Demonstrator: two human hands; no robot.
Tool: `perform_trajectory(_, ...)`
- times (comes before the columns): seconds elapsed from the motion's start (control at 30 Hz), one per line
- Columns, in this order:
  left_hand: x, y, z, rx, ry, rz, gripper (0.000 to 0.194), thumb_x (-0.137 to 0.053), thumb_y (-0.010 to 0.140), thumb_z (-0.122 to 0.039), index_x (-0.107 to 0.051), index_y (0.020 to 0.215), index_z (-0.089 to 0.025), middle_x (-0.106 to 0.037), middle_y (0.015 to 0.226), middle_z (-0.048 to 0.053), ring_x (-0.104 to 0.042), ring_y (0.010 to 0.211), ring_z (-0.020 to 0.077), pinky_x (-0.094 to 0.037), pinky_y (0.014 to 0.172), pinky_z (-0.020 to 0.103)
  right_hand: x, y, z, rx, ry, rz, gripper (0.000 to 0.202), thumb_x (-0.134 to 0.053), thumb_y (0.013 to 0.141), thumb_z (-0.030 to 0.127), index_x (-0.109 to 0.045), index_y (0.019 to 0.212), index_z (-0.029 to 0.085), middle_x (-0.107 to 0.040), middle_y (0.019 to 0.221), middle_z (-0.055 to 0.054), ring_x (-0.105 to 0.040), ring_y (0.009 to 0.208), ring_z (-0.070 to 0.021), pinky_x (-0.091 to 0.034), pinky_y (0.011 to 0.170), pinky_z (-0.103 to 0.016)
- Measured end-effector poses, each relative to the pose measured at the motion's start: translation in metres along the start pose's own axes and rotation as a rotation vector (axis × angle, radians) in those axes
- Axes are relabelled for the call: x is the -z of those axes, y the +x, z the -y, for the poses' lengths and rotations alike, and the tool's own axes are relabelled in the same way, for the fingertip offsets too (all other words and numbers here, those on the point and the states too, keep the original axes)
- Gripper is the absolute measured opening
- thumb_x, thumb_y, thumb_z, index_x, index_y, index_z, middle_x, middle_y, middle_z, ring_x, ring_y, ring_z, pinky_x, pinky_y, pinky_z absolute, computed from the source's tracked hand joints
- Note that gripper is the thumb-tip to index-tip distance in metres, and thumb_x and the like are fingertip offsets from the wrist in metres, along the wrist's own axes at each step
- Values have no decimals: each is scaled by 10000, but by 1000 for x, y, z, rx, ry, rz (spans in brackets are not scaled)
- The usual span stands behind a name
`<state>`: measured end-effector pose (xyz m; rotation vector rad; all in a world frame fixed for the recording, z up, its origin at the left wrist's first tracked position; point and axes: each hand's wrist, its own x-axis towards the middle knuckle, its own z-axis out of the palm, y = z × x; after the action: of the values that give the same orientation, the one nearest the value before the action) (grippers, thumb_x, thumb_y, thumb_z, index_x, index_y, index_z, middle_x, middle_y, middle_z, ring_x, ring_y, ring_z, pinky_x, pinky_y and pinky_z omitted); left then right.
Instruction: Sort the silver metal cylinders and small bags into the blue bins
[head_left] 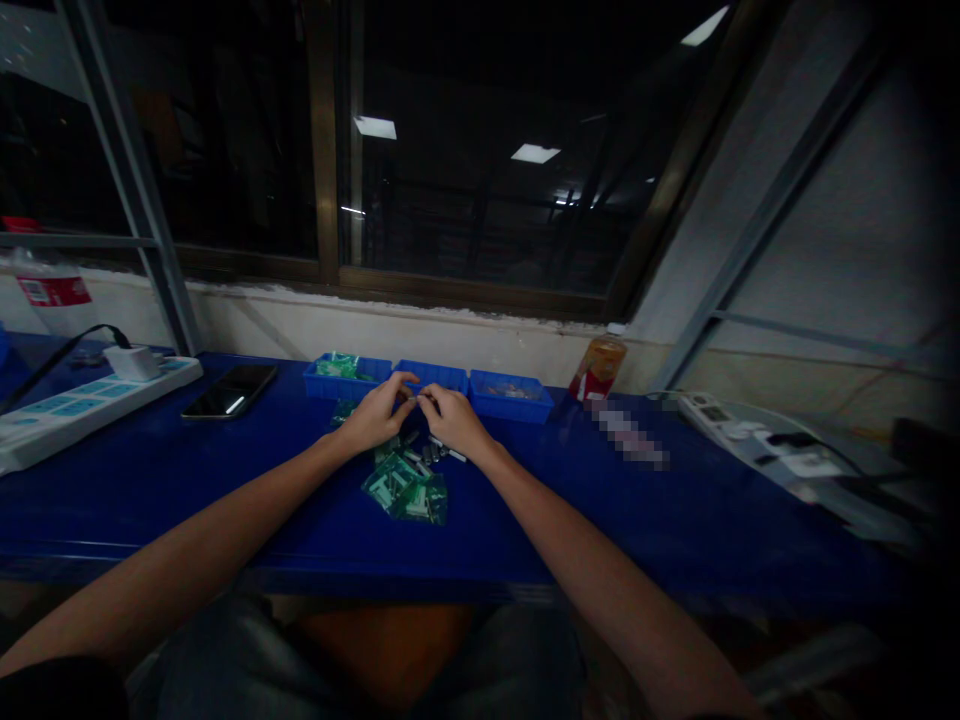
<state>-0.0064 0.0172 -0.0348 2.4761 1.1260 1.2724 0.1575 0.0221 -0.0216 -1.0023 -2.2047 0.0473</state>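
My left hand point(377, 414) and my right hand point(454, 420) meet just in front of the blue bins, fingertips pinched close together. Something small and pale lies between the fingertips, too small to make out. Under and between the hands, small metallic and white cylindrical parts point(427, 453) are scattered on the blue table point(315, 520). Nearer to me lie green-tinted plastic bags point(406, 489) with white pieces inside. Behind the hands stand a left bin point(308, 381) with green bags, a middle bin point(442, 377) partly hidden by my fingers, and a right bin point(517, 408) holding small parts.
A black phone point(231, 391) and a white power strip point(90, 407) lie at the left, near a red-labelled bottle point(56, 292). Behind on the right stands an amber drink bottle point(599, 368). Another power strip point(757, 445) with plugs lies farther right. A window backs the table.
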Motion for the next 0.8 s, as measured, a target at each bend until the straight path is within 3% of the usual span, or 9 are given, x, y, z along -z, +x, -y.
perform_trajectory(0.13,2,1,-2,-30,102,-36,167,-435,868,-265,-526,967,-165,-609,877,62,-564,830,186,-436,760,303,-2,-1,3,-26,-9,-21,248,-345,904,298,-545,814,183,-610,714,-21,-569,675,-129,-360,625,-223)
perform_trajectory(0.23,3,1,-1,11,191,-67,216,-374,898,-274,-559,929,-168,-628,847,59,-568,794,185,-427,738,300,0,-2,3,-42,29,-63,201,-397,879,313,-501,996,187,-597,718,3,-573,676,-128,-379,639,-221)
perform_trajectory(0.33,4,1,0,72,267,-60,264,-342,908,-283,-577,876,-167,-635,796,60,-578,753,188,-417,699,292,2,-3,3,13,4,-32,335,-521,803,268,-437,1120,193,-598,768,9,-577,717,-135,-402,671,-225)
perform_trajectory(0.5,6,0,-6,142,266,-10,311,-318,916,-309,-572,798,-172,-615,663,32,-576,616,167,-382,590,262,4,-4,7,88,-119,-15,187,-449,845,209,-504,1023,194,-637,914,-42,-591,835,-152,-408,738,-240)
perform_trajectory(0.6,7,0,-10,149,191,-61,268,-340,909,-336,-546,948,-170,-605,666,13,-569,597,160,-379,566,255,3,-3,10,41,-148,-24,188,-391,889,253,-515,1013,185,-652,921,-51,-602,850,-151,-405,743,-236)
perform_trajectory(0.7,8,-1,-11,83,87,-94,299,-389,891,-323,-442,1134,-158,-618,772,22,-571,652,155,-413,604,258,3,-1,10,-26,-194,-14,248,-324,918,277,-552,930,179,-663,860,-58,-611,827,-154,-393,715,-231)
perform_trajectory(0.8,7,-1,-10,-14,107,-82,225,-430,867,-278,-496,1050,-163,-614,857,49,-562,786,174,-433,713,285,2,1,7,-77,-211,-14,316,-285,928,280,-566,827,177,-659,773,-63,-613,757,-158,-373,663,-232)
